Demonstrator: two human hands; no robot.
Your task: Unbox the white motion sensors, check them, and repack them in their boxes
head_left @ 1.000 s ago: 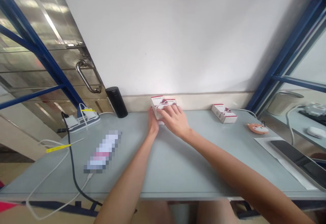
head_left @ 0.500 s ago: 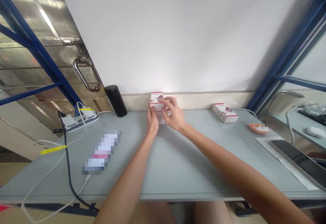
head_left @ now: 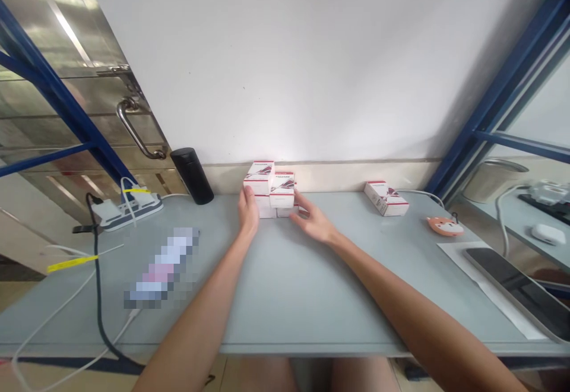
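Drawn apart, left hand (head_left: 247, 211) and right hand (head_left: 310, 218) flank stacked, red-trimmed white boxes (head_left: 269, 189).

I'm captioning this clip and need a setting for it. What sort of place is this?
Probably an office or light workroom: a grey desk holds a power strip with a black cable, small white product boxes stand by the wall, and there's a steel door.
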